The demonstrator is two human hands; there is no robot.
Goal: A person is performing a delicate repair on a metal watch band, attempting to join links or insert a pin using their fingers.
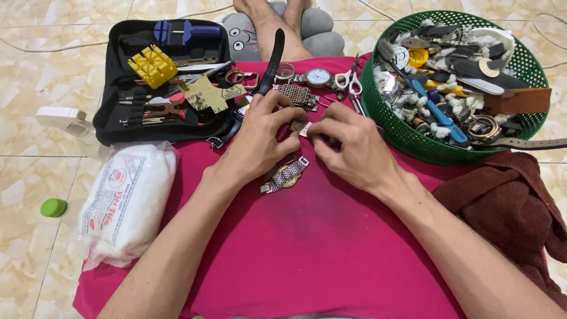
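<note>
My left hand (257, 139) and my right hand (348, 145) meet over a pink cloth (319, 236), both pinching a small metal watch part (302, 128) between their fingertips. Under my left palm lies a wristwatch with a silver mesh band (286, 175). Just beyond the hands rest another mesh-band piece (295, 94), a round-faced watch (319, 77), a black strap (273, 59) and white-handled scissors (349, 82).
An open black tool case (165, 77) with a yellow holder and small tools sits at the back left. A green basket (401, 127) of watch parts stands at the right, a brown towel (508, 207) below it. A white cotton pack (127, 201) lies left, beside a green cap (54, 207).
</note>
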